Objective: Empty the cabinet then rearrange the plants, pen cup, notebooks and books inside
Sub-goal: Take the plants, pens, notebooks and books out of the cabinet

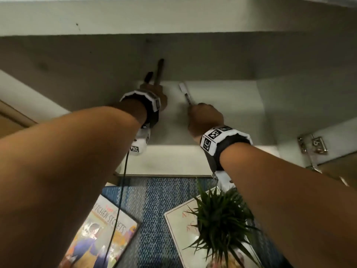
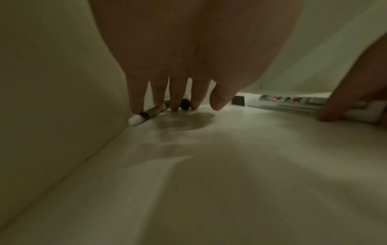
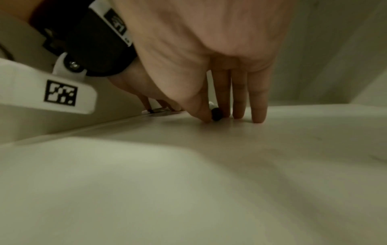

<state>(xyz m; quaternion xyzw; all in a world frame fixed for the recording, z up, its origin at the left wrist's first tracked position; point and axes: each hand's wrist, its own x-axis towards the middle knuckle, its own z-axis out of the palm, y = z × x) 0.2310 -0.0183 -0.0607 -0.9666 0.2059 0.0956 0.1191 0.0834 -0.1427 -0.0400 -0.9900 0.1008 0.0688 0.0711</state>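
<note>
Both my hands reach into the white cabinet, down on its shelf floor (image 1: 228, 113). My left hand (image 1: 154, 96) is near the left wall, and its straight fingers (image 2: 136, 106) touch a white-capped pen (image 2: 146, 114) and a black-ended pen (image 2: 185, 104) lying there. The thumb stands apart from them. In the head view a dark pen (image 1: 148, 76) and a brown pencil (image 1: 160, 70) stick out past that hand. My right hand (image 1: 204, 117) pinches a white marker (image 1: 185, 93) between thumb and forefinger. The marker's black end (image 3: 216, 114) rests on the shelf.
On the blue rug (image 1: 154, 202) below lie a "Kitchen Secrets" book (image 1: 108, 235) and a white book (image 1: 179, 227); a spiky green plant (image 1: 222, 219) is on or before the white book. A metal hinge (image 1: 311, 146) sits on the cabinet's right side. The shelf's right half is bare.
</note>
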